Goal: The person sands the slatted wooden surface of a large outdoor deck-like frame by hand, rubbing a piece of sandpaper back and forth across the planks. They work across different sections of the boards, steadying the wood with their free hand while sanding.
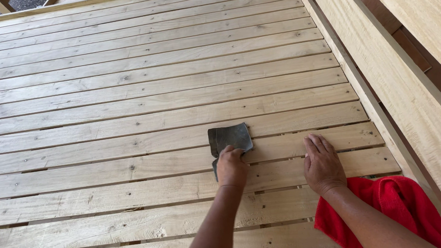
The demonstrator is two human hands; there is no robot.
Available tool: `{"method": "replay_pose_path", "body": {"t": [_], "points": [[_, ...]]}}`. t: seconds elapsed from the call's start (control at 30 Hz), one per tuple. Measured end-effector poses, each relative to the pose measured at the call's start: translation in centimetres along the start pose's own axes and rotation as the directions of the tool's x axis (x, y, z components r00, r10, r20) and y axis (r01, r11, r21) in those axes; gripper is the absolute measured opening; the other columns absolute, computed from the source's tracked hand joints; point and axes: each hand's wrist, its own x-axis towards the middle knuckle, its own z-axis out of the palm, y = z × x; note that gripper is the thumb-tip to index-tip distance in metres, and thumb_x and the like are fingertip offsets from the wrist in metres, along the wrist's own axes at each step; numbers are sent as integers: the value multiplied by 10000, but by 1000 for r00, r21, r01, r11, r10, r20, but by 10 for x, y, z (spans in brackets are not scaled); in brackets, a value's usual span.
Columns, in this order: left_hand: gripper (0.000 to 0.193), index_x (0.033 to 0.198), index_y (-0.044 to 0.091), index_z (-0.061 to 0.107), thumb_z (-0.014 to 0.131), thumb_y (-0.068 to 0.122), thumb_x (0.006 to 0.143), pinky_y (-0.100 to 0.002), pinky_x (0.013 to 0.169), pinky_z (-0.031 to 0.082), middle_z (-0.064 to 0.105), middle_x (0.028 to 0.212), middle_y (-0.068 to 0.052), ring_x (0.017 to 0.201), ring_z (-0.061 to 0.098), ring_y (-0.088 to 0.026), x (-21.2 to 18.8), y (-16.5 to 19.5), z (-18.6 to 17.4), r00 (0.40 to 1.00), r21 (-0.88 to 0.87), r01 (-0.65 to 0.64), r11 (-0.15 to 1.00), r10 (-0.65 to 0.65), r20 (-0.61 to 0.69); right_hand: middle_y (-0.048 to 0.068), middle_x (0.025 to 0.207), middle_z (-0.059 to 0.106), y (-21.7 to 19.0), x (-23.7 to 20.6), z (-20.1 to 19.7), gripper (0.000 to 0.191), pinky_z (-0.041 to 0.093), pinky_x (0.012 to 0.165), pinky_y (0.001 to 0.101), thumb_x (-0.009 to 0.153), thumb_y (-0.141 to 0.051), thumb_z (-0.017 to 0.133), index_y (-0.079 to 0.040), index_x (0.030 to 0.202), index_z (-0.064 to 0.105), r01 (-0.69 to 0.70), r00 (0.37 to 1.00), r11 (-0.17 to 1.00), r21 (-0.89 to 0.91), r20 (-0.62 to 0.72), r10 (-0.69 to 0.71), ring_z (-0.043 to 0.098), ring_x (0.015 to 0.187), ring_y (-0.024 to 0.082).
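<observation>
Fingers of the left hand are curled together and press down on the near edge of a dark grey sheet of sandpaper, which lies flat on a pale wooden slat of the slatted bed frame, most of it showing just beyond the knuckles. Beside it, the right hand rests palm down on the same slats, fingers spread slightly apart, holding nothing. A red cloth lies under the right forearm, near the frame's side rail.
</observation>
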Motion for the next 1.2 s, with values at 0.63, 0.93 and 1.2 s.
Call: {"method": "replay_pose_path", "body": {"t": [0.63, 0.93, 1.2], "points": [[222, 984, 147, 798, 624, 83, 863, -436, 868, 563, 679, 1055, -72, 986, 674, -316, 12, -79, -74, 979, 73, 95, 993, -80, -188, 120, 1525, 501, -9, 0, 5, 497, 309, 1221, 398, 960, -179, 474, -33, 1431, 532, -36, 999, 999, -16, 16, 37, 401, 1458, 289], [134, 884, 53, 710, 584, 52, 930, -466, 859, 546, 710, 1004, -117, 935, 697, -310, 10, -130, -138, 811, -336, 437, 834, -527, -253, 132, 1507, 528, -13, 1, 7, 470, 334, 1223, 401, 953, -156, 490, -14, 1395, 566, -9, 1000, 1000, -19, -9, 9, 427, 1453, 300], [161, 950, 149, 793, 653, 79, 911, -386, 863, 580, 706, 1017, -45, 919, 706, -259, -12, -120, -113, 986, 28, 60, 998, -55, -160, 131, 1538, 492, -19, -4, 11, 490, 320, 1195, 411, 972, -150, 461, -28, 1441, 535, -33, 999, 999, -7, 17, 33, 398, 1445, 312]]}}
